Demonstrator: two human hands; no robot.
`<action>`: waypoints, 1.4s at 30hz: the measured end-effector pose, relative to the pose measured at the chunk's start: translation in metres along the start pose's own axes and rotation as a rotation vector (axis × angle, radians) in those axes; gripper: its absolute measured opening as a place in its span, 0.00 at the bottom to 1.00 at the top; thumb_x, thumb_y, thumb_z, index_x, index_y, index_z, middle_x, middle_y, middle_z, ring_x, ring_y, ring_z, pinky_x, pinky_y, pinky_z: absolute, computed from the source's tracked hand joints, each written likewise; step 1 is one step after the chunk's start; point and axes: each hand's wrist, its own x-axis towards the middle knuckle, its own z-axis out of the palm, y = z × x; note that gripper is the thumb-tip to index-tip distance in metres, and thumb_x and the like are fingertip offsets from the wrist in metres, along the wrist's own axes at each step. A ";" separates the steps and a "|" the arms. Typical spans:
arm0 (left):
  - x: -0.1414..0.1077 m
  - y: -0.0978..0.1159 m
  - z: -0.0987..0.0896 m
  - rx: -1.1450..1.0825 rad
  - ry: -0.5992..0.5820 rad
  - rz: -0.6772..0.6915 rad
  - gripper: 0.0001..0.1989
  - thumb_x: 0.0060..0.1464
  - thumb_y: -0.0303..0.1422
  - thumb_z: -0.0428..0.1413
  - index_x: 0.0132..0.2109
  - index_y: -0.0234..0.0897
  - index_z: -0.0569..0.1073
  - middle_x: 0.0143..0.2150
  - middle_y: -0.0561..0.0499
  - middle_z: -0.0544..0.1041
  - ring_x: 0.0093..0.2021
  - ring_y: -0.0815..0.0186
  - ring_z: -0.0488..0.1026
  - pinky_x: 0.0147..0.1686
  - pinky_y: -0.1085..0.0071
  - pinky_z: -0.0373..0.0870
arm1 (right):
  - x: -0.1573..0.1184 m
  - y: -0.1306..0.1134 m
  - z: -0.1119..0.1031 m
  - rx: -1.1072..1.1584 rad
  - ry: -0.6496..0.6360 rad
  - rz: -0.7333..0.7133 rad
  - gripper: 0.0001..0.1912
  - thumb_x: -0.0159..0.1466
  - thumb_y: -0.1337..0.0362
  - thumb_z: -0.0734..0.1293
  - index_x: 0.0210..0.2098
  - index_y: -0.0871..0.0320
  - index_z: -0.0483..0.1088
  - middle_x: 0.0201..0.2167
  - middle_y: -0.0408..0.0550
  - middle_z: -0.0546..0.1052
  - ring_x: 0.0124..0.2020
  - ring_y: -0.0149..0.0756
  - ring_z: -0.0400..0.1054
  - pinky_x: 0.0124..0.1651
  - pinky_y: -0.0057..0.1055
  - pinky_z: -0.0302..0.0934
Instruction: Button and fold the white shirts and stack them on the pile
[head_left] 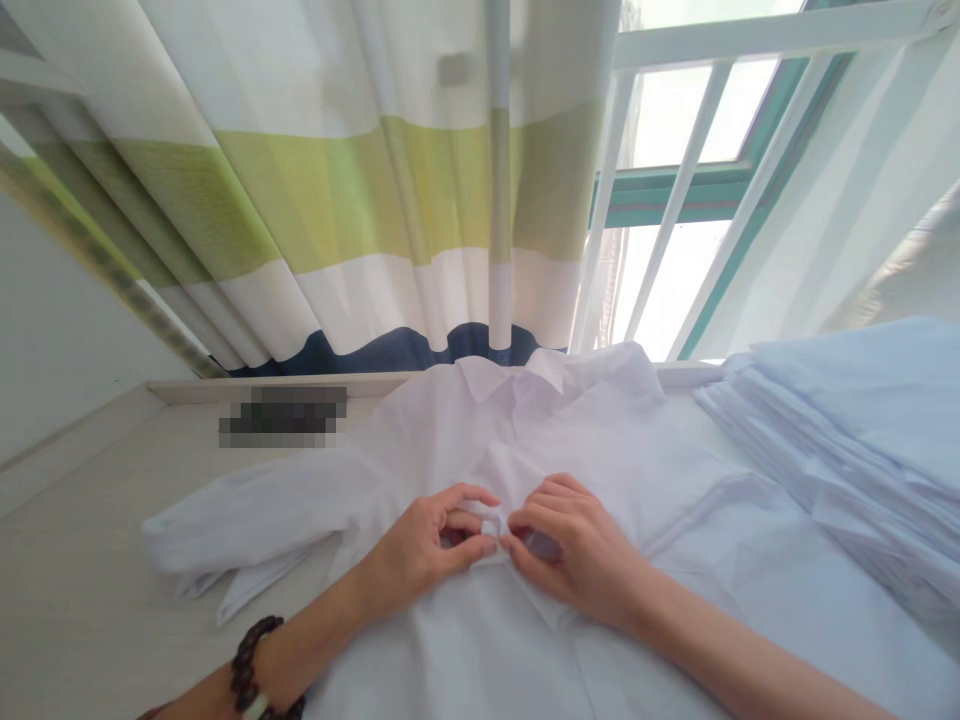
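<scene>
Guess the shirt is laid flat so its front's reachable, left hand and right hand both pinching it there

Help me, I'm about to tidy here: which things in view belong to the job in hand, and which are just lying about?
In the job:
- white shirt, spread out
- left hand and right hand, fingertips at its front

Just about:
- pile of pale cloth, untouched
- dark thing, too blurred to name
- curtain, hanging behind
</scene>
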 end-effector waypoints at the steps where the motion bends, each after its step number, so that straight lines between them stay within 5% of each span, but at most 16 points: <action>1: 0.000 0.001 0.001 0.014 0.049 0.019 0.19 0.53 0.34 0.58 0.52 0.38 0.68 0.26 0.58 0.70 0.27 0.72 0.65 0.29 0.77 0.63 | 0.000 0.001 0.000 0.016 0.006 0.021 0.06 0.61 0.67 0.64 0.27 0.58 0.70 0.21 0.42 0.73 0.25 0.30 0.63 0.38 0.31 0.56; 6: 0.001 0.002 0.005 -0.030 0.156 0.019 0.20 0.49 0.34 0.61 0.50 0.37 0.69 0.37 0.52 0.75 0.30 0.71 0.69 0.30 0.76 0.69 | 0.001 0.005 -0.002 0.177 0.002 0.208 0.06 0.59 0.67 0.65 0.26 0.57 0.73 0.22 0.41 0.75 0.26 0.30 0.65 0.37 0.28 0.57; 13: 0.002 0.003 0.006 -0.067 0.148 -0.027 0.10 0.50 0.35 0.60 0.39 0.35 0.73 0.32 0.52 0.78 0.26 0.71 0.71 0.26 0.77 0.69 | 0.004 0.006 -0.006 0.273 -0.069 0.289 0.05 0.58 0.67 0.66 0.28 0.55 0.73 0.25 0.40 0.78 0.30 0.31 0.69 0.37 0.28 0.59; 20: -0.001 0.004 0.004 0.108 0.153 0.167 0.09 0.49 0.33 0.61 0.40 0.36 0.75 0.37 0.51 0.77 0.33 0.68 0.73 0.33 0.76 0.72 | 0.001 0.002 -0.004 0.295 -0.045 0.368 0.04 0.56 0.71 0.65 0.29 0.55 0.69 0.26 0.40 0.76 0.30 0.32 0.69 0.35 0.28 0.60; 33: -0.001 -0.004 0.004 0.073 0.146 0.087 0.08 0.51 0.36 0.61 0.35 0.35 0.79 0.34 0.49 0.79 0.33 0.65 0.74 0.34 0.73 0.70 | 0.001 0.003 -0.007 0.231 -0.069 0.280 0.04 0.60 0.67 0.64 0.29 0.56 0.68 0.26 0.43 0.74 0.31 0.33 0.67 0.30 0.26 0.58; 38: -0.002 0.000 0.008 0.309 0.253 0.318 0.05 0.53 0.33 0.60 0.31 0.38 0.79 0.35 0.50 0.70 0.34 0.68 0.68 0.35 0.74 0.68 | 0.000 0.003 -0.007 0.248 -0.083 0.233 0.02 0.59 0.68 0.64 0.31 0.56 0.69 0.28 0.42 0.75 0.31 0.32 0.68 0.34 0.27 0.60; 42: -0.005 -0.001 0.008 0.573 0.414 0.520 0.06 0.56 0.30 0.58 0.33 0.42 0.79 0.40 0.49 0.66 0.42 0.64 0.64 0.45 0.68 0.65 | -0.001 0.004 -0.006 0.293 -0.099 0.269 0.04 0.58 0.70 0.64 0.32 0.55 0.69 0.29 0.41 0.75 0.31 0.31 0.68 0.33 0.26 0.60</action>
